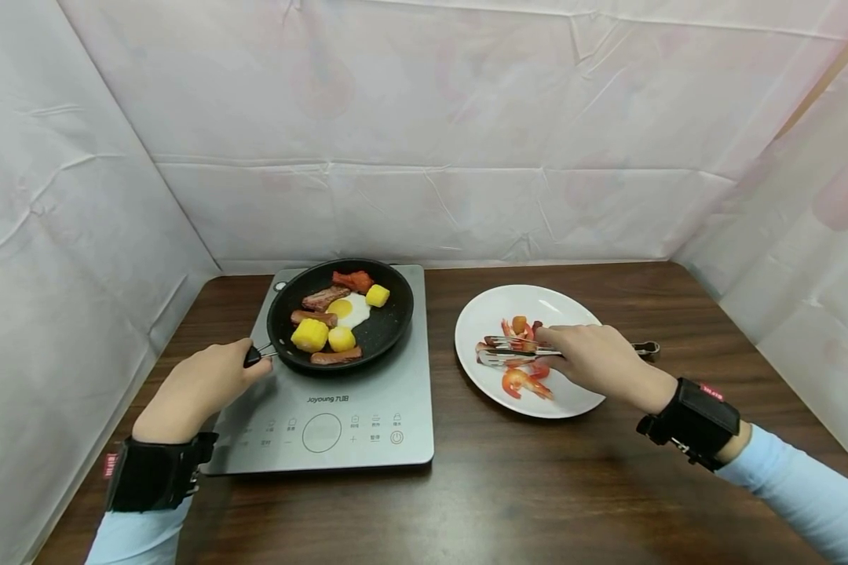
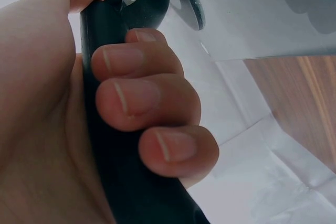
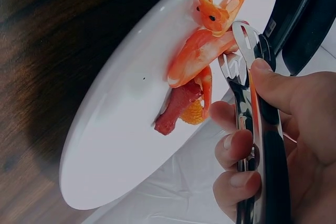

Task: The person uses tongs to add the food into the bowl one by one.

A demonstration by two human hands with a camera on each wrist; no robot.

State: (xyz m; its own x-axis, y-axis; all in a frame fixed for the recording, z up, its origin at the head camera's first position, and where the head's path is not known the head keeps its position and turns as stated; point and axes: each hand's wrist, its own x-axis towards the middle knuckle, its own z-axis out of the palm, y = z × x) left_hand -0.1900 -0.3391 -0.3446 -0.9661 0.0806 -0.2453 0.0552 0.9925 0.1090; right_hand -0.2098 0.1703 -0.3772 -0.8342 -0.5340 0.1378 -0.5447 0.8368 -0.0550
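I see the hob (image 1: 367,408) carrying the pan (image 1: 385,326), and my left hand (image 1: 201,384) is clenched round its handle (image 2: 113,145); a twist there could slide the pan off. On the plate (image 1: 487,314) my right hand (image 1: 597,357) grasps the tongs (image 3: 252,77) beside a shrimp (image 3: 197,56). I judge a shallow bite could flick it onto the table (image 1: 608,486).

The tongs (image 3: 247,77) are shiny polished metal with matt black grips, and the plate (image 1: 487,314) is glossy white ceramic. The pan handle (image 2: 113,129) looks like smooth matt black plastic. The table (image 1: 537,486) is dark wood grain; the cooktop (image 1: 389,408) has a smooth grey satin finish.
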